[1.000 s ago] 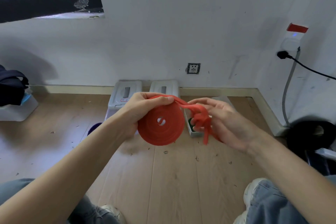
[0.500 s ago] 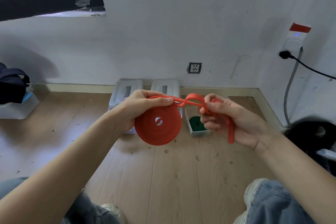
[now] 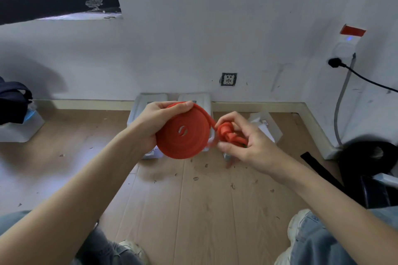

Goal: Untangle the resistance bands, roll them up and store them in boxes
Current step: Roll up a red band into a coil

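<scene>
With the left hand (image 3: 159, 122) clamping the red roll (image 3: 183, 131) and the right hand (image 3: 243, 144) pinching its knotted tail (image 3: 228, 134), a slackened thumb could let the coil spring loose.

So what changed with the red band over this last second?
The right hand drew the loose tail in from an open loop and now pinches it as a tight bunch beside the coil. The left hand grips the red coil as before.
</scene>
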A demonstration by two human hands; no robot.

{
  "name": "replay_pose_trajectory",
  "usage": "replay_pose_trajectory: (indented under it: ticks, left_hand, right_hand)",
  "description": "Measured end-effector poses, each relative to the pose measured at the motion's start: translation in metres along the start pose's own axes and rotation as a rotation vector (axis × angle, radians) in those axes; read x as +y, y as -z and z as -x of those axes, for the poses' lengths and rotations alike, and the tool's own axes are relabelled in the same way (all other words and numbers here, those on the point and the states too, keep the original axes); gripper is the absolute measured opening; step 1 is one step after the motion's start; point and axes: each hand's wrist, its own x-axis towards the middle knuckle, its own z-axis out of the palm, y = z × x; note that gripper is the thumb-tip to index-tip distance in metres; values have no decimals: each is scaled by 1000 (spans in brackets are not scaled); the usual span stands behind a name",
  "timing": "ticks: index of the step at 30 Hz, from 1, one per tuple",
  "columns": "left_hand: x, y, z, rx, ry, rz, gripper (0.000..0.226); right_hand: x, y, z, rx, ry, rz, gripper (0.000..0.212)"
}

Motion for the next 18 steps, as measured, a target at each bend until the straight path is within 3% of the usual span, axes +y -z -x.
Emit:
replay_pose_trajectory:
  ticks: [3,6,9,14,18]
  left_hand:
    - [-8,-6,-3,85,18,63,14]
    - [-18,-13,-8,138,44,128,14]
    - [-32,-22,-17,156,72,132,15]
    - [-62,-43,-47,205,30,79,15]
    - [-90,-77,-83,270,-60,-31,6]
  right_hand:
    - [7,-1,-5,-20,-81,-52,25]
    - [14,-2,-13,11,-127,-107,28]
    - [27,-3,-21,131,-103,-25,9]
    - [67,7,-28,11,-217,-168,44]
    - [111,9,-35,158,-438,-453,34]
